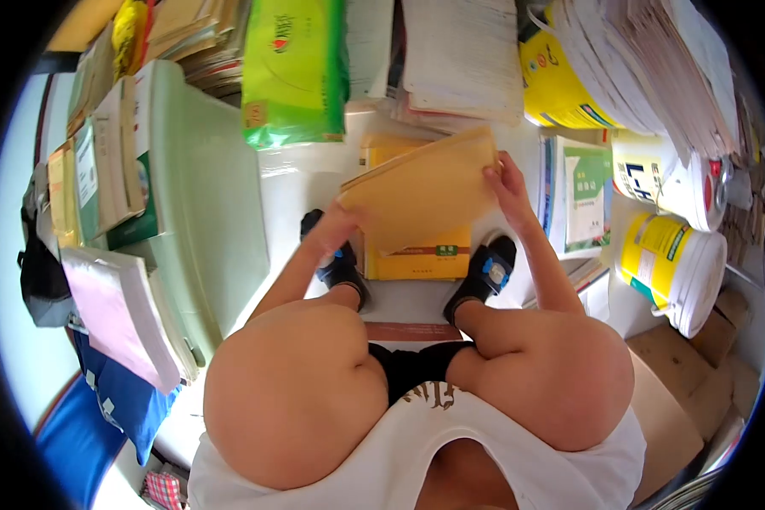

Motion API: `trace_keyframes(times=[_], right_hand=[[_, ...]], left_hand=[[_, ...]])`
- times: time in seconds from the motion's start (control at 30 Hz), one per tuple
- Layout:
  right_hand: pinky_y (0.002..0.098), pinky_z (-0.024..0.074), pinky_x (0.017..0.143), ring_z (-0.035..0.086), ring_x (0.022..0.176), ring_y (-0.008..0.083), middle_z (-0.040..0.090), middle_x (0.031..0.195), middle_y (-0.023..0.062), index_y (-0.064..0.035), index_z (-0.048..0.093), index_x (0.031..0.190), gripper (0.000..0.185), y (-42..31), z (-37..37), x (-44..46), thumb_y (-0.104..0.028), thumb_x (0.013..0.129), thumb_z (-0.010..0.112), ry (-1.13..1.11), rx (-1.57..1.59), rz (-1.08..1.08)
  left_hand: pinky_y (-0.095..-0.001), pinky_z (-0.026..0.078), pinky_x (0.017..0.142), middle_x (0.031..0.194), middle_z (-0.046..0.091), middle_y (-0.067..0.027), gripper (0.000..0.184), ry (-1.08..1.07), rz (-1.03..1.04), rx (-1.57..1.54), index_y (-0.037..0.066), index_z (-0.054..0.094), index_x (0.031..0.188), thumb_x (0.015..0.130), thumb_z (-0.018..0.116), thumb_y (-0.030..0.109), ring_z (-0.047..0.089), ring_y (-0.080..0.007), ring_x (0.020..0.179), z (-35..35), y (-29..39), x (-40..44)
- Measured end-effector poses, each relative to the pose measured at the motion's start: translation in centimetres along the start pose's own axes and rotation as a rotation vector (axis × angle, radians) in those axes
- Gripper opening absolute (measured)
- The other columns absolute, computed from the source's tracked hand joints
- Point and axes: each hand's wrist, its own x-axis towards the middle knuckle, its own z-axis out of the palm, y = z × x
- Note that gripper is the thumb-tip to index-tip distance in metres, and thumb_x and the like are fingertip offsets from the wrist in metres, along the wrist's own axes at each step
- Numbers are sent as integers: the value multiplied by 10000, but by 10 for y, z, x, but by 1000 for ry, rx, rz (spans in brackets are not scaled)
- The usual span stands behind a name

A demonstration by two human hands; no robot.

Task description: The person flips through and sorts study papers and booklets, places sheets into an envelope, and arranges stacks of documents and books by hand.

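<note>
A small stack of brown kraft envelopes (pixel 425 187) is held up at a slant between my two hands, above the floor. My left hand (pixel 337 226) is closed on the stack's lower left edge; its fingers are slightly blurred and partly hidden. On the right edge, near the upper corner, my right hand (pixel 510 189) grips the envelopes, thumb uppermost. Below them, between my feet, lies a yellow-orange printed folder or book (pixel 421 265), largely covered by the envelopes. Dark slippers with blue decorations (pixel 495 269) are on my feet.
At the left stands a pale green bin (pixel 217 187), with books and papers beyond it. A green tissue pack (pixel 293 72) and paper stacks (pixel 459 64) lie ahead. Yellow-and-white buckets (pixel 671 268) and green-covered books (pixel 585 191) line the right side.
</note>
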Motion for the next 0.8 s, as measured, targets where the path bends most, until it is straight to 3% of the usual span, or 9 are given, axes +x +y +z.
trace_keyframes(times=[0.13,0.2,0.33,0.43,0.53,0.63,0.7,0.77,0.8], right_hand=[[248,469,883,577,1007,83,634,1118,7,-31,523,1283,300,-9,14,-16,-147,1018,604,219,76,-133],[275,470,936,591,1050,113,651,1154,44,-14,580,1181,260,-24,18,-25,-130,966,670,138,21,-156],[286,479,924,590,1049,127,651,1126,59,-18,637,1085,217,6,30,-30,-95,900,721,-60,-190,-167],[278,491,841,581,955,129,620,1020,39,-38,648,1004,170,17,47,-32,-38,851,723,69,-63,-51],[276,486,842,566,937,118,611,1007,33,-38,641,980,164,8,34,-29,-28,841,728,89,-38,-24],[293,485,895,580,1004,135,629,1076,48,-28,650,1057,216,18,10,-23,-34,854,724,2,-83,89],[302,482,924,589,1039,148,639,1117,58,-18,642,1121,263,33,19,-25,-46,871,719,48,-95,55],[324,472,987,600,1130,178,648,1228,86,3,579,1306,418,29,20,-20,-97,920,707,83,-189,4],[324,472,987,600,1130,178,648,1228,86,3,579,1306,418,19,18,-20,-97,920,707,70,-196,-7]], left_hand=[[-322,531,932,1191,663,-39,459,110,248,206,72,604,1284,862,786,66,637,-152,1068,30,24,-13],[-316,533,918,1152,663,-32,427,92,281,210,68,609,1241,853,788,50,637,-140,1040,18,28,-8],[-284,526,882,1075,667,-22,374,20,435,268,73,639,1122,797,821,43,629,-120,980,13,-8,12],[-290,519,879,1041,654,-32,337,-19,539,444,76,628,1087,808,812,33,630,-135,987,13,-32,25],[-289,513,880,1010,645,-38,284,-130,619,337,81,626,1041,823,797,20,634,-134,985,23,-21,17],[-324,517,882,1052,690,-70,278,-16,614,436,50,644,1144,885,744,69,653,-175,982,14,-16,13],[-339,517,883,1067,707,-90,313,41,603,466,43,644,1204,906,724,92,662,-197,983,9,-25,20],[-358,517,877,1071,724,-136,409,107,401,610,60,599,1329,935,681,130,682,-227,969,11,-24,19],[-358,517,877,1071,724,-136,409,120,414,604,60,599,1329,935,681,130,682,-227,969,13,-17,14]])
